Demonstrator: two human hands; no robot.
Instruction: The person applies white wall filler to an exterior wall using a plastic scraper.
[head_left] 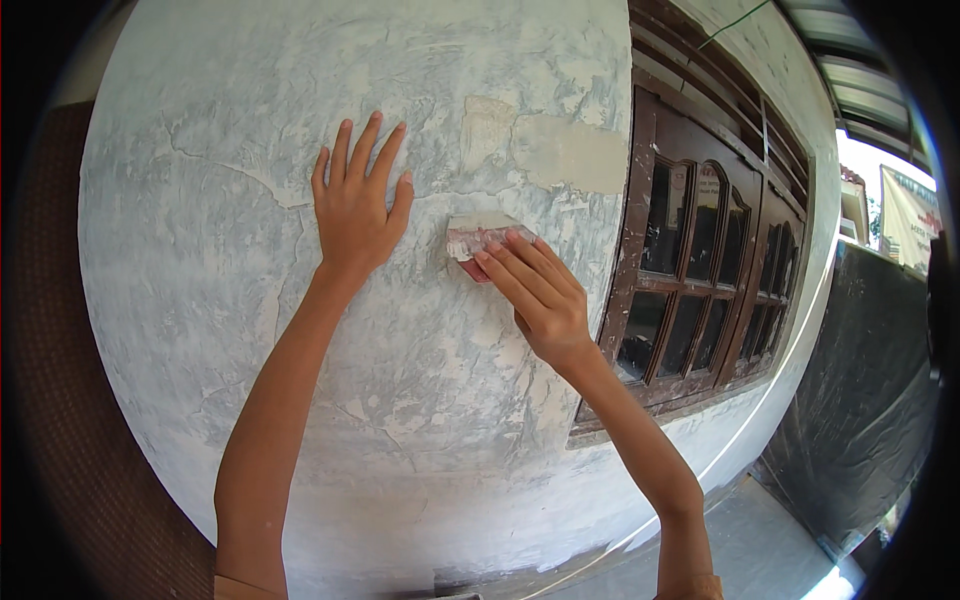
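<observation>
A person works with two bare hands at a weathered plaster wall point(220, 270) that fills the center and left of the frame. In the center, the right hand point(545, 305) grips a flat scraper point(485, 238), its fingers laid out nearly straight and close together over the tool's face; the thumb is hidden from view, so how it bears on the tool cannot be told.

The scraper is short and wide, its face mottled pinkish red under smears of whitish residue. A paler gray-white strip runs along its upper edge, set against the wall, and a cleaner, deeper red corner shows below, left of the fingertips.

At upper center left, the left hand point(355, 215) lies open on the wall, fingers spread and pointing up, with nothing in its grasp. The plaster around both hands is chalky blue-gray and white, streaked, flaking in places and crossed by cracks. Above the scraper, a smooth beige patch point(567, 152) reaches toward the window frame.

To the right stands a dark brown wooden window point(690, 250) with small panes, its frame flecked with white. Beyond it, a black sheet point(850, 390) hangs at lower right, beneath a pale banner point(906, 215) and a corrugated roof point(855, 65) at upper right.
</observation>
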